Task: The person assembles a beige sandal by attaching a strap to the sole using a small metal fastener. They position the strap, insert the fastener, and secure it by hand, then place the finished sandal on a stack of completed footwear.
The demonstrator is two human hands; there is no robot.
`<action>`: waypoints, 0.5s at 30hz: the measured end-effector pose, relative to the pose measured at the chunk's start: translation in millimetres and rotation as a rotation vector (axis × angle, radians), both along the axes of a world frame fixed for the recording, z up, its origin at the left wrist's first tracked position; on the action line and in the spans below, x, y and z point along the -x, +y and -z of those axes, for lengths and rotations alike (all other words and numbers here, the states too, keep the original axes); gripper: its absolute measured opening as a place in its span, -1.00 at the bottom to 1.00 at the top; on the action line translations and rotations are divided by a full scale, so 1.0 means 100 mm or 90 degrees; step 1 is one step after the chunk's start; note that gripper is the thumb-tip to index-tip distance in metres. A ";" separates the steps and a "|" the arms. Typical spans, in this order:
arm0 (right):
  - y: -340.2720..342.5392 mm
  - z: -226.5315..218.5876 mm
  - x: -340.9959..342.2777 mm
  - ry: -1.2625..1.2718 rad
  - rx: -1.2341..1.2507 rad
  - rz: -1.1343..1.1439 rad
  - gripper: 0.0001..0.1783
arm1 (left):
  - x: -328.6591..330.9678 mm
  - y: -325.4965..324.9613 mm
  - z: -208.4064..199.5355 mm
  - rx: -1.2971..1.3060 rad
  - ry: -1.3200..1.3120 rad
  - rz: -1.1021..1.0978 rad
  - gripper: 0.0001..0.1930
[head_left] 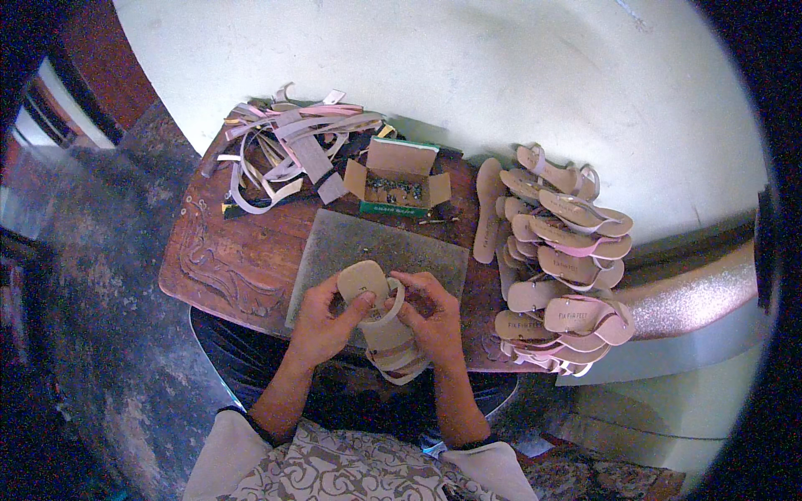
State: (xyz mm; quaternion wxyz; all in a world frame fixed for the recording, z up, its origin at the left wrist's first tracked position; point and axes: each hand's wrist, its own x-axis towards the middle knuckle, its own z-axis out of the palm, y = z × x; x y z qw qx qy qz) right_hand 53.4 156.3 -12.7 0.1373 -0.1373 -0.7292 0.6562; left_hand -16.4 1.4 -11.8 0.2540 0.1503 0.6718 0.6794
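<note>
A beige sandal (386, 336) is held over the near edge of the table, its rounded end up and its lower straps hanging toward me. My left hand (326, 319) grips its left side, the thumb pressed on the insole. On the other side my right hand (428, 311) pinches a pale strap loop (393, 302) that stands up from the sole. Under the hands lies a grey square slab (334, 250). The underside of the sandal and the fingers behind it are hidden.
Beyond the slab stands an opened green cardboard box (397, 209) of small dark metal pieces. Loose pink, grey and cream straps (288, 146) lie piled at the back left. Stacked sandals (576, 263) crowd the right of the carved wooden table (209, 267), against a pale wall (468, 67).
</note>
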 end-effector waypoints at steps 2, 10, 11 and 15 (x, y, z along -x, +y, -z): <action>0.02 0.04 -0.01 0.013 -0.054 -0.019 -0.63 | 0.00 0.00 0.00 0.003 -0.007 0.005 -0.70; 0.06 0.07 -0.04 0.045 -0.159 -0.005 -0.68 | 0.00 0.01 0.01 0.004 -0.040 0.021 -0.69; 0.06 0.08 -0.04 0.048 -0.162 -0.003 -0.70 | -0.01 0.01 0.01 -0.008 -0.040 0.020 -0.69; 0.07 0.10 -0.02 0.063 -0.172 -0.005 -0.73 | 0.01 0.00 0.08 -0.002 -0.025 0.029 -0.70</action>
